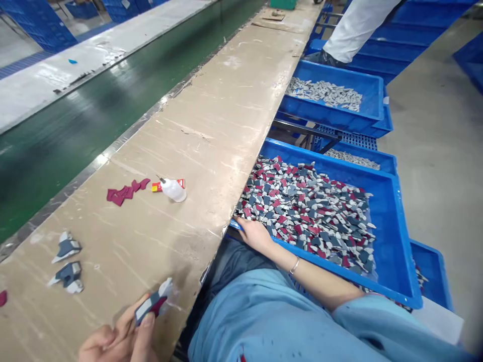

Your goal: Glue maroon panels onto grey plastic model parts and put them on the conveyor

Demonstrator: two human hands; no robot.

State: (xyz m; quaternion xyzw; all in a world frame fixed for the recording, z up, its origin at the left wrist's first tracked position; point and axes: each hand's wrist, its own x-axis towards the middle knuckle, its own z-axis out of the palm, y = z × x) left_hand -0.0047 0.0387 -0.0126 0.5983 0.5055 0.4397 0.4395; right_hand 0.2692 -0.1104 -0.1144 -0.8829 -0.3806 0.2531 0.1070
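Observation:
My left hand (121,332) pinches a small moulded piece (153,303) in dark blue, white and maroon, just above the tan workbench (211,130). My right hand (254,234) is closed over the near corner of a large blue crate (396,241), beside the bench edge. That crate holds many loose blue, white and maroon pieces (302,211). On the bench, two blue and white pieces (68,247) lie to the left. Farther up are several flat maroon pieces (123,193) and a white squeeze bottle (174,191) with a thin nozzle, next to a red and yellow packet (156,187).
A green conveyor belt (124,95) runs along the bench's left side. Beyond my crate stands another blue crate (332,113) of small whitish parts, with a person's white sleeve (358,30) near it. A lone maroon piece (3,297) lies at the left edge.

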